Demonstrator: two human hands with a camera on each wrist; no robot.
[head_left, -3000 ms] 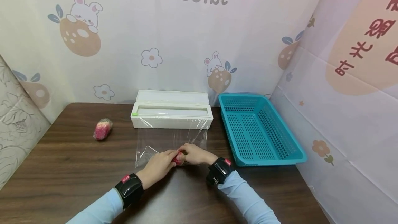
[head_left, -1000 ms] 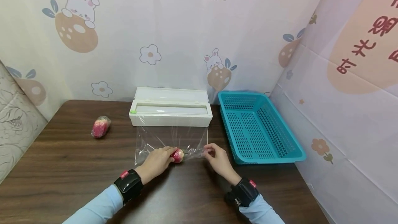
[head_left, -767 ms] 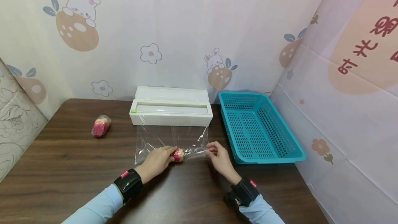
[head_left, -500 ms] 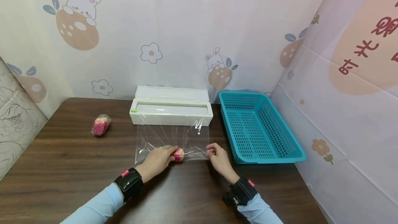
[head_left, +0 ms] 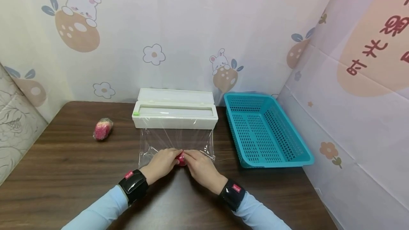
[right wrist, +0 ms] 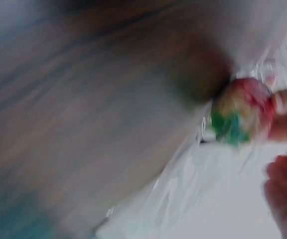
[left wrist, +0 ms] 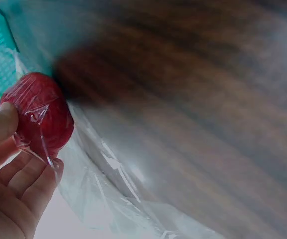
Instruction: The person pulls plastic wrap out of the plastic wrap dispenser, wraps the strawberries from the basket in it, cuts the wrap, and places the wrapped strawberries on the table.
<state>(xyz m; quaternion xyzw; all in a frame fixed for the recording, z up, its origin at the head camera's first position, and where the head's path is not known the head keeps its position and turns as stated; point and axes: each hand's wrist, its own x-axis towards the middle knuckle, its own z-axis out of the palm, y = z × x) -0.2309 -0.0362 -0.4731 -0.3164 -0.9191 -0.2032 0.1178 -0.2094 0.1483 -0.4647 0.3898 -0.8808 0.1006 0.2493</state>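
A strawberry [head_left: 181, 159] lies partly rolled in clear plastic wrap [head_left: 191, 138] near the table's middle. My left hand [head_left: 162, 162] grips it between thumb and fingers. In the left wrist view the red strawberry [left wrist: 43, 112] shows film stretched over it. The right wrist view, blurred, shows its pale end and green leaves [right wrist: 230, 128]. My right hand [head_left: 202, 169] lies close on its right side, fingers fairly straight, fingertips [head_left: 187, 153] against the wrapped fruit and near the left fingertips. The wrap runs back to a white dispenser box [head_left: 175, 122] with its lid raised.
A second wrapped strawberry [head_left: 103, 129] rests on the brown table [head_left: 80, 173] at the left. To the right stands a teal plastic basket [head_left: 271, 166]. Printed cloth walls [head_left: 179, 27] rise behind the table and along the right side.
The right hand let go of the wrap's right edge and moved left to the strawberry. The left hand stayed on the fruit. The strawberry's pale end is now hidden in the head view.
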